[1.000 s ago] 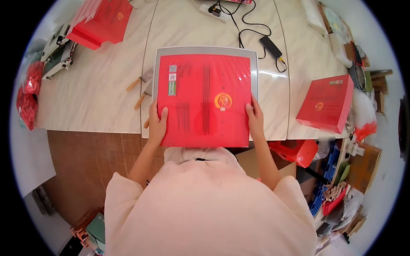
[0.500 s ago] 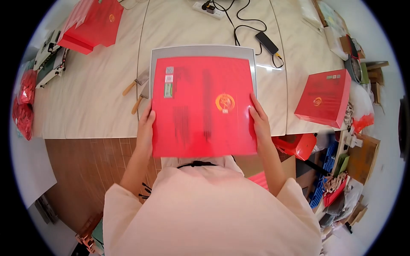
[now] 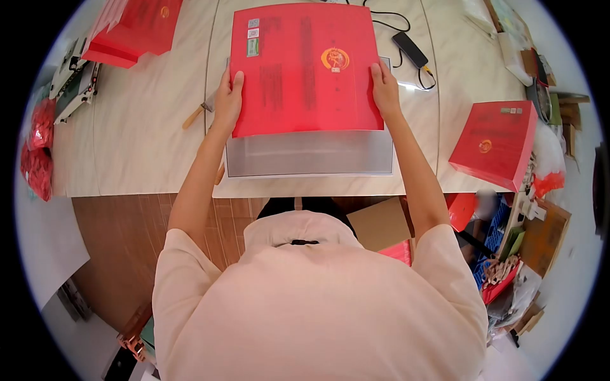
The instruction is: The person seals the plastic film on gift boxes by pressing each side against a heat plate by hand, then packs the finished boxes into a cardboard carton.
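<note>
Between my two hands I hold a large flat red box [image 3: 279,95] with a gold round emblem and small labels on its face. My left hand [image 3: 229,98] grips its left edge, thumb on top. On the opposite edge, my right hand [image 3: 385,89] is closed the same way. Under the box lies a grey panel with a pale frame [image 3: 311,155], partly covered by it. A wooden-handled tool [image 3: 194,116] sits left of my left hand, and a second handle [image 3: 220,174] shows lower down by the panel's edge.
Another red box [image 3: 495,140] stands on the table at right; red boxes [image 3: 136,32] are at the far left. A black adapter [image 3: 410,49] with cables lies at the back right. Red bundles [image 3: 39,146] hang at left, and cluttered shelves [image 3: 508,241] line the right.
Both hands have carried the red box forward, away from my body. The near part of the grey panel is now uncovered. My view has shifted slightly.
</note>
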`<state>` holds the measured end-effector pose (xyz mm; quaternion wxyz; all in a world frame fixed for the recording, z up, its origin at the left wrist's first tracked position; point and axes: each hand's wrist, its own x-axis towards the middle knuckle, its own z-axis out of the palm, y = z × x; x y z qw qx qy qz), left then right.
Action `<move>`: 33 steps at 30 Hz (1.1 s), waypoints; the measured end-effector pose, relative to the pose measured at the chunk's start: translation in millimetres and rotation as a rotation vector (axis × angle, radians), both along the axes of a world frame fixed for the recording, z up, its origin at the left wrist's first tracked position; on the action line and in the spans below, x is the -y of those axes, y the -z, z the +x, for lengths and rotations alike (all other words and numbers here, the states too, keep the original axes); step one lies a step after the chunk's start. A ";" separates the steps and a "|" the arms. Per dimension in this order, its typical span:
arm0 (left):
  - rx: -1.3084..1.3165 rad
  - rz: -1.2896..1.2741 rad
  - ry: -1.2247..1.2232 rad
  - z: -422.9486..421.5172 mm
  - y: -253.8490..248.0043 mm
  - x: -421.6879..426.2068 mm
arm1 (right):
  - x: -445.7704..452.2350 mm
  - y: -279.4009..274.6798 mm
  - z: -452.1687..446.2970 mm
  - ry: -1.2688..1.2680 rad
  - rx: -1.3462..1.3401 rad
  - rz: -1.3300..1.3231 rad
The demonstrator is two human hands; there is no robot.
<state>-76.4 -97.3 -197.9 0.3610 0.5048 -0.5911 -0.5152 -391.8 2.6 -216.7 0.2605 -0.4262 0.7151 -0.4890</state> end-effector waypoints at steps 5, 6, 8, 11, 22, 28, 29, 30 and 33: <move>-0.026 -0.111 -0.020 7.3 -19.1 -40.2 | -40.9 -27.2 25.2 0.038 0.055 -0.092; 0.030 -0.194 -0.026 8.7 -27.2 -51.6 | -51.7 -29.0 30.3 0.059 0.064 -0.113; 0.079 -0.289 -0.035 13.4 -36.4 -63.9 | -69.1 -32.5 38.8 0.077 0.066 -0.145; 0.077 -0.158 -0.011 22.2 -27.4 -77.2 | -88.8 -31.2 47.9 0.096 0.127 -0.133; 0.009 0.108 0.003 68.6 -6.0 -148.5 | -170.6 -35.9 86.3 0.039 0.231 0.117; -0.066 0.216 -0.099 87.6 -6.8 -172.9 | -170.2 -41.9 98.7 0.044 0.329 0.105; -0.064 0.206 -0.094 85.4 -11.2 -165.8 | -161.6 -38.4 95.0 0.043 0.323 0.092; -0.055 0.227 -0.113 78.4 -19.8 -153.7 | -153.8 -36.3 92.1 0.039 0.316 0.078; -0.087 0.251 -0.082 72.2 -22.8 -121.5 | -140.7 -28.5 85.2 0.045 0.299 0.057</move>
